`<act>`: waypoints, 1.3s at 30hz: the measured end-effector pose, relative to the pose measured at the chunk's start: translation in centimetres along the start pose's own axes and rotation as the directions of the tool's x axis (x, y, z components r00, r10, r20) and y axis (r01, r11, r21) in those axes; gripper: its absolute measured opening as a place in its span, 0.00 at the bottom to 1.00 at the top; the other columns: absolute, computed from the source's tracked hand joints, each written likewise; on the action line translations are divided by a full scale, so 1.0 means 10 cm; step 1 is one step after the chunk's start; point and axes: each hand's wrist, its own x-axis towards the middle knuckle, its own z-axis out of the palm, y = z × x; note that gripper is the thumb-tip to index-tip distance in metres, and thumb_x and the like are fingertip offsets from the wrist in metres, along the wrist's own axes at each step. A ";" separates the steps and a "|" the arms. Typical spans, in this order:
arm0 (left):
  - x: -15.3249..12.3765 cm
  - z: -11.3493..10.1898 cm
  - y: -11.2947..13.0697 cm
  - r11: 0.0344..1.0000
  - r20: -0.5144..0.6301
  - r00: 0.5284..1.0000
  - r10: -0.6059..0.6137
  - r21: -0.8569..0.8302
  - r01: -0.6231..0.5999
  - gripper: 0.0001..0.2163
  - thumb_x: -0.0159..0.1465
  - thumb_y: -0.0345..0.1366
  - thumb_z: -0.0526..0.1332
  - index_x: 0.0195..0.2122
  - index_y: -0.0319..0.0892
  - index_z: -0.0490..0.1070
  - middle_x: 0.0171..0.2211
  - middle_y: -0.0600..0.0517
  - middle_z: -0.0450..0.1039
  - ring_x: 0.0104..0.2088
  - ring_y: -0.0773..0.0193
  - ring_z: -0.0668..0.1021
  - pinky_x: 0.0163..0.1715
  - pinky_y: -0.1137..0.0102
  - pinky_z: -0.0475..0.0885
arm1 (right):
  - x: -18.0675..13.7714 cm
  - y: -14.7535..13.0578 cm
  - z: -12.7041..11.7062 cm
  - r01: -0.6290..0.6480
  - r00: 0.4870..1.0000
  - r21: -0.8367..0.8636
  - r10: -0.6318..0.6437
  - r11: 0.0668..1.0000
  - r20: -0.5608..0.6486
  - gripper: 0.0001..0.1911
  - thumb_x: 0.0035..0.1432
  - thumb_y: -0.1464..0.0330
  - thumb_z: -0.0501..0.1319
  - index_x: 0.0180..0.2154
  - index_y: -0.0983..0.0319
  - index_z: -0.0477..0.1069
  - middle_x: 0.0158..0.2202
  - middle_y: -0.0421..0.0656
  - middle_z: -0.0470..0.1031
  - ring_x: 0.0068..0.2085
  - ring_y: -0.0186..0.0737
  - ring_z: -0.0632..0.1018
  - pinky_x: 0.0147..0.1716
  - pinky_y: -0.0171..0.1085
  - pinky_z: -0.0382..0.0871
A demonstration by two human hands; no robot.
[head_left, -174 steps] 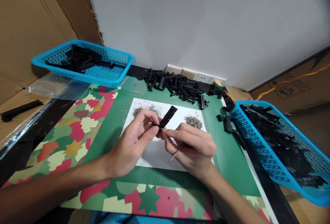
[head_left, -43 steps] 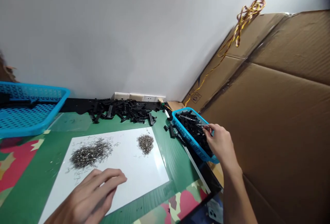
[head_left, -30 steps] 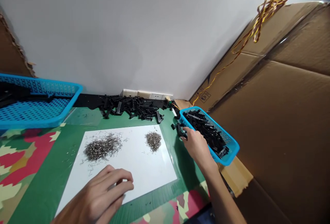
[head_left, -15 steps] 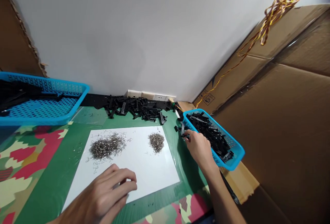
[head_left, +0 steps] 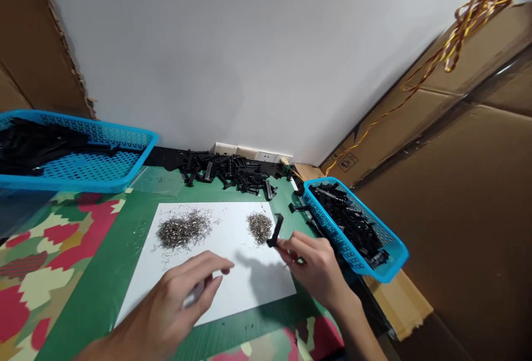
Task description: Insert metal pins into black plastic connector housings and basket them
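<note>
Between the thumb and fingers of my right hand [head_left: 313,264] is a small black plastic part [head_left: 276,231], long and narrow with a bent end. It is held above the right side of a white sheet [head_left: 233,294], near a small pile of tiny metal pieces [head_left: 259,227]. My left hand [head_left: 183,291] hovers over the sheet's left half, thumb and forefinger apart, with nothing seen between them. A larger heap of thin metal springs or clips [head_left: 184,230] lies on the sheet beyond that hand.
A blue basket [head_left: 398,255] of black parts stands at the right beside cardboard boxes [head_left: 469,211]. Another blue basket [head_left: 120,183] with black pieces is at the left. Loose black parts [head_left: 233,171] lie along the wall below sockets [head_left: 245,152]. Yellow wire [head_left: 467,23] hangs at upper right.
My right hand has moved left from beside the right basket to over the sheet, bringing a black plastic part. My left hand's thumb and forefinger have spread. The view has shifted slightly.
</note>
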 end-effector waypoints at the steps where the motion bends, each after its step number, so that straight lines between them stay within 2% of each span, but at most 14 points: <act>1: 0.01 -0.02 0.03 0.994 0.012 0.996 -0.094 -0.050 0.094 0.15 0.76 0.41 0.57 0.60 0.50 0.75 0.50 0.47 0.79 0.42 0.59 0.79 0.43 0.68 0.74 | 0.01 -0.13 0.05 0.063 0.998 0.027 -0.063 0.998 -0.021 0.09 0.73 0.73 0.59 0.38 0.62 0.76 0.27 0.38 0.70 0.25 0.31 0.68 0.27 0.36 0.51; 3: 0.04 -0.05 0.08 0.964 0.036 0.976 -0.217 -0.151 0.220 0.21 0.75 0.48 0.59 0.67 0.52 0.70 0.52 0.47 0.79 0.42 0.58 0.80 0.45 0.66 0.75 | 0.06 -0.36 0.15 0.150 0.988 0.110 -0.143 0.983 -0.064 0.10 0.71 0.75 0.61 0.35 0.62 0.74 0.25 0.37 0.67 0.25 0.30 0.67 0.27 0.37 0.50; 5: 0.06 -0.07 0.10 0.933 0.065 0.963 -0.261 -0.241 0.269 0.23 0.75 0.51 0.58 0.68 0.52 0.70 0.53 0.47 0.79 0.43 0.58 0.80 0.48 0.64 0.75 | 0.11 -0.54 0.26 0.224 0.971 0.201 -0.200 0.954 -0.132 0.10 0.70 0.77 0.62 0.33 0.62 0.73 0.24 0.36 0.64 0.24 0.30 0.63 0.26 0.36 0.49; 9: 0.07 -0.08 0.06 0.921 0.156 0.975 -0.161 -0.332 0.205 0.21 0.75 0.51 0.59 0.62 0.49 0.78 0.53 0.45 0.80 0.49 0.53 0.80 0.54 0.61 0.74 | 0.21 -0.70 0.37 0.359 0.911 0.214 -0.291 0.909 -0.293 0.11 0.70 0.79 0.60 0.33 0.64 0.72 0.24 0.37 0.63 0.24 0.31 0.58 0.26 0.37 0.48; 12: 0.07 -0.06 0.00 0.896 0.128 0.984 -0.122 -0.412 0.164 0.19 0.71 0.49 0.65 0.59 0.47 0.80 0.55 0.44 0.81 0.56 0.49 0.79 0.58 0.60 0.74 | 0.28 -0.73 0.37 0.391 0.885 0.118 -0.337 0.913 -0.321 0.07 0.69 0.80 0.60 0.39 0.66 0.76 0.26 0.40 0.67 0.26 0.33 0.61 0.26 0.37 0.50; 14: 0.07 -0.04 -0.03 0.854 0.062 0.984 -0.165 -0.490 0.174 0.19 0.68 0.46 0.70 0.57 0.45 0.81 0.51 0.44 0.83 0.51 0.51 0.82 0.54 0.61 0.77 | 0.32 -0.74 0.37 0.401 0.879 0.053 -0.368 0.915 -0.304 0.07 0.70 0.79 0.60 0.46 0.68 0.77 0.26 0.41 0.69 0.27 0.33 0.63 0.26 0.37 0.51; 18: 0.10 -0.04 -0.02 0.744 -0.060 0.965 -0.255 -0.650 0.156 0.18 0.60 0.42 0.77 0.49 0.39 0.84 0.38 0.44 0.84 0.34 0.57 0.84 0.37 0.66 0.80 | 0.36 -0.74 0.40 0.406 0.887 -0.046 -0.406 0.913 -0.219 0.13 0.72 0.78 0.56 0.53 0.69 0.75 0.26 0.40 0.69 0.26 0.34 0.64 0.25 0.37 0.51; 20: 0.13 -0.06 0.00 0.724 -0.106 0.947 -0.302 -0.673 0.155 0.18 0.59 0.43 0.78 0.45 0.37 0.83 0.32 0.45 0.82 0.29 0.60 0.81 0.31 0.69 0.78 | 0.37 -0.71 0.39 0.373 0.909 -0.082 -0.382 0.924 -0.165 0.12 0.73 0.75 0.58 0.54 0.66 0.75 0.26 0.40 0.71 0.26 0.34 0.66 0.26 0.37 0.54; 22: 0.16 -0.10 0.03 0.726 -0.159 0.925 -0.345 -0.670 0.156 0.18 0.62 0.45 0.76 0.44 0.35 0.82 0.27 0.47 0.79 0.26 0.64 0.78 0.27 0.73 0.73 | 0.40 -0.64 0.34 0.293 0.946 -0.094 -0.303 0.951 -0.119 0.08 0.73 0.70 0.62 0.51 0.62 0.77 0.28 0.40 0.73 0.26 0.33 0.69 0.26 0.37 0.57; 26: 0.20 -0.16 0.06 0.689 -0.230 0.882 -0.411 -0.712 0.135 0.17 0.69 0.48 0.69 0.47 0.39 0.76 0.28 0.53 0.71 0.29 0.69 0.72 0.30 0.77 0.68 | 0.60 -0.46 0.18 0.060 0.998 -0.009 -0.059 0.998 0.030 0.11 0.75 0.63 0.60 0.47 0.60 0.80 0.35 0.45 0.78 0.31 0.35 0.76 0.30 0.36 0.64; 29: 0.23 -0.19 0.07 0.617 -0.245 0.862 -0.444 -0.781 0.096 0.14 0.73 0.48 0.64 0.47 0.42 0.71 0.30 0.54 0.67 0.30 0.70 0.69 0.32 0.77 0.67 | 0.83 -0.37 0.14 -0.073 0.968 0.006 0.070 0.997 0.243 0.11 0.72 0.67 0.59 0.44 0.58 0.82 0.38 0.45 0.80 0.31 0.36 0.77 0.30 0.37 0.64; 32: 0.25 -0.24 0.09 0.579 -0.236 0.865 -0.442 -0.812 0.074 0.12 0.75 0.47 0.62 0.43 0.43 0.67 0.33 0.55 0.65 0.30 0.70 0.69 0.32 0.77 0.67 | 1.02 -0.35 0.28 -0.123 0.920 0.073 0.086 0.990 0.381 0.10 0.67 0.72 0.62 0.40 0.58 0.83 0.37 0.43 0.81 0.31 0.35 0.77 0.31 0.36 0.62; 35: 0.27 -0.27 0.09 0.573 -0.208 0.880 -0.428 -0.815 0.087 0.12 0.75 0.46 0.61 0.41 0.43 0.64 0.33 0.55 0.63 0.29 0.70 0.69 0.29 0.76 0.65 | 1.06 -0.41 0.52 -0.193 0.912 0.176 0.111 0.965 0.394 0.08 0.65 0.72 0.65 0.41 0.57 0.84 0.37 0.41 0.81 0.33 0.36 0.77 0.32 0.35 0.62; 39: 0.28 -0.29 0.06 0.577 -0.177 0.899 -0.400 -0.811 0.098 0.10 0.77 0.44 0.58 0.42 0.44 0.63 0.34 0.53 0.67 0.29 0.68 0.72 0.29 0.74 0.66 | 0.97 -0.53 0.79 -0.284 0.916 0.236 0.190 0.929 0.352 0.07 0.66 0.70 0.66 0.42 0.56 0.84 0.37 0.41 0.82 0.35 0.38 0.78 0.34 0.35 0.62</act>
